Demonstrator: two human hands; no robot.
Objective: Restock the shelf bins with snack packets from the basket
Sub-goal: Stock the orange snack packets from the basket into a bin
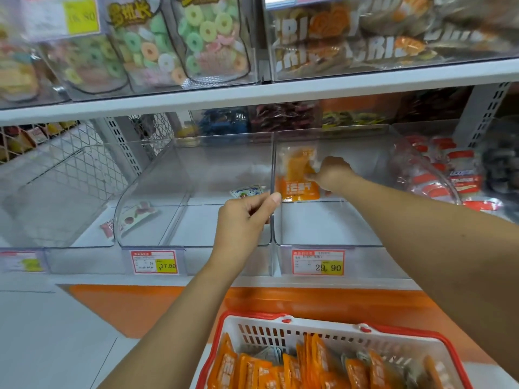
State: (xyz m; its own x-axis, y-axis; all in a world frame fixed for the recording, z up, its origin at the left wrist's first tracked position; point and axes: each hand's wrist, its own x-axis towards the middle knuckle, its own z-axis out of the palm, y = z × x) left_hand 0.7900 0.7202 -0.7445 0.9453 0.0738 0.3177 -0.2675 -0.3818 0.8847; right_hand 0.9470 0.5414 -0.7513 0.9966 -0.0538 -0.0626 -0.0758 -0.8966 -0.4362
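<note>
Step now: putting 1 orange packet (299,175) into right bin (331,223), middle of frame. right hand (332,172) grip pinches packet inside bin. left hand (245,220) grip pinches bin's side wall. basket (309,322), bottom right, holds many more. Next, likely: let go, reach down for another.

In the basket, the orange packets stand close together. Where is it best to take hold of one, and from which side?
Pinch the top edge of one orange packet, coming straight down from above. The packets stand roughly upright, packed side by side, so only their upper edges are free. The basket walls block a grip from the sides.
</note>
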